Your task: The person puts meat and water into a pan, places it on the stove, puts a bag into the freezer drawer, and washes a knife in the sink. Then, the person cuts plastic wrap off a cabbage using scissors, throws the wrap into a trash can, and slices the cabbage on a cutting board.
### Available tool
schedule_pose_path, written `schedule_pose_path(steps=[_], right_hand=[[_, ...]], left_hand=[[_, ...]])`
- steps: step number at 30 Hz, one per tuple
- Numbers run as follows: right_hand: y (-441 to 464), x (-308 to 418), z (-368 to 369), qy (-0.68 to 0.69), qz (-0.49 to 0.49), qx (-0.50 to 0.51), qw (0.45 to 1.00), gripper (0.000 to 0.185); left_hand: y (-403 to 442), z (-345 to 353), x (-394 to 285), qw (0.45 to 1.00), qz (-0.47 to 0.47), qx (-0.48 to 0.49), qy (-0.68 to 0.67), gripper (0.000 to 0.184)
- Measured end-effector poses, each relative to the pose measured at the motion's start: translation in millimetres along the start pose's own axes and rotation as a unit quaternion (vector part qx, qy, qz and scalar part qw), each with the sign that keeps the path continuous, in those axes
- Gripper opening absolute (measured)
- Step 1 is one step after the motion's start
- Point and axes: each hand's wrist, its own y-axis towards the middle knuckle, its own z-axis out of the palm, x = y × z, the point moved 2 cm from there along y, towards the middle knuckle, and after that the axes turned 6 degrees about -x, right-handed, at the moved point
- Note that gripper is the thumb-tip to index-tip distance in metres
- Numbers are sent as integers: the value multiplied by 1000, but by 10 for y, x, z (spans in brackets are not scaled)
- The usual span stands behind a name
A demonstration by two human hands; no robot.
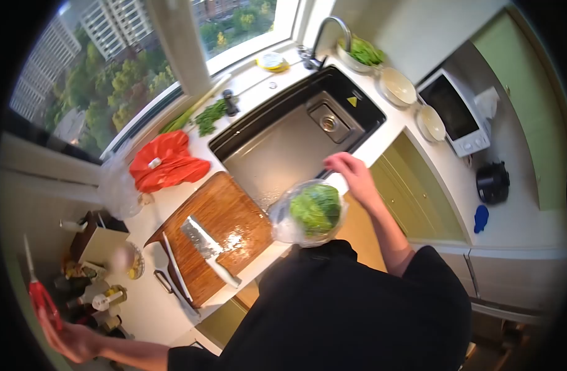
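Curled around the red-handled scissors (45,303), the left hand (73,341) has a firm hold near the left edge of the countertop (148,306), and the blades point away from the body. The right hand (353,176) is above the front edge of the sink (268,161), fingers bent and drawn together; whether anything is pinched between them I cannot tell.

Just beside that hand, a leafy green vegetable (317,210) sits in a clear plastic bag (286,230) at the front left corner of the sink, close against the person's dark shirt (357,309). What bears its weight is hidden from this angle.

Left of the bag, a wooden cutting board (212,198) reaches to the front edge of the countertop. A cleaver (203,240) lies on it, handle toward that front edge, and the wood shines wet. A peeler (164,281) lies just outside the board's left edge. Beyond the board's back corner is a crumpled red bag (172,162), with leafy herbs (210,117) farther along the countertop's window edge. Past the sink's right end, two pale bowls (398,86) stand near the microwave (455,111), and another bowl by the faucet (333,23) holds greens (365,51).
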Motion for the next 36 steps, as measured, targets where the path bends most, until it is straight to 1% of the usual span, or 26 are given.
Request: schedule_pose_path(steps=[1, 2, 3, 4, 5, 6, 7, 8, 9, 10, 11, 12, 13, 14, 15, 17, 18, 21, 23, 24, 25, 27, 29, 30, 33, 36], right_hand=[[-30, 308, 139, 15, 5, 63, 998, 21], [-77, 458, 302, 83, -12, 129, 988, 20], [-158, 690, 401, 92, -48, 209, 972, 19], [-238, 844, 490, 136, -76, 270, 950, 19], [-265, 881, 512, 154, -95, 325, 928, 23], [-272, 836, 450, 211, -78, 319, 921, 25], [-239, 807, 412, 266, -53, 334, 903, 28], [-223, 740, 336, 300, -2, 321, 898, 32], [-232, 638, 221, 333, 59, 325, 883, 36], [-137, 463, 106, 377, 28, 340, 861, 39], [-99, 364, -29, 384, 105, 310, 864, 39], [-71, 244, -213, 406, 142, 315, 846, 41], [-57, 51, -199, 465, 141, 332, 808, 42], [15, 10, -249, 516, 166, 344, 767, 43], [62, 2, -273, 478, 197, 301, 802, 41], [212, -249, -342, 529, 225, 371, 729, 41], [248, -319, -353, 505, 197, 359, 760, 39], [446, -313, -372, 434, 101, 275, 852, 31], [688, -519, -629, 292, 45, 247, 923, 28], [722, -727, -764, 267, 68, 261, 925, 27], [744, -910, -855, 249, 85, 285, 922, 26], [625, -1173, -1054, 149, 130, 353, 915, 33], [424, -1353, -1198, 108, 145, 392, 902, 31], [329, -1439, -1223, 146, 183, 410, 882, 33], [135, -1528, -1235, 89, 194, 417, 883, 29], [41, -1447, -1147, 101, 199, 509, 832, 26]], left_hand=[[-141, 241, -496, 997, 32, -66, 1, 24], [-261, 521, -1120, 993, -31, -111, 9, 21], [-521, 737, -1435, 978, -104, -138, -120, 32], [-604, 984, -2022, 976, -158, -106, -107, 44], [-808, 1244, -2467, 948, -206, -133, -205, 43], [-850, 1427, -3085, 934, -275, -118, -195, 43], [-946, 1464, -3558, 914, -329, -19, -237, 37], [-940, 1501, -3966, 929, -283, 6, -238, 31], [-1037, 1502, -4336, 940, -271, 20, -207, 27], [-1186, 1641, -4574, 904, -309, 4, -295, 28], [-968, 1713, -4769, 904, -315, 81, -277, 32], [-1161, 1868, -5019, 878, -351, 52, -321, 40], [-1117, 1823, -5078, 899, -340, 66, -269, 44], [-1163, 1906, -5178, 873, -381, 79, -292, 42], [-1225, 1947, -5282, 866, -398, 79, -293, 41], [-1344, 1973, -5535, 852, -430, 75, -289, 41], [-1420, 1977, -5579, 833, -440, 107, -317, 42], [-1679, 1899, -5511, 843, -403, 272, -229, 47], [-1946, 1916, -5353, 844, -385, 356, -116, 52], [-2202, 1929, -5291, 828, -384, 393, -110, 53], [-2359, 1947, -5227, 828, -348, 432, -76, 52], [-2555, 1992, -5161, 838, -361, 397, -99, 52], [-2638, 2048, -5075, 838, -407, 339, -133, 46], [-2672, 2087, -5002, 823, -433, 340, -143, 44], [-2727, 2206, -4720, 779, -501, 331, -180, 39], [-2757, 2214, -4615, 741, -547, 319, -223, 37]])
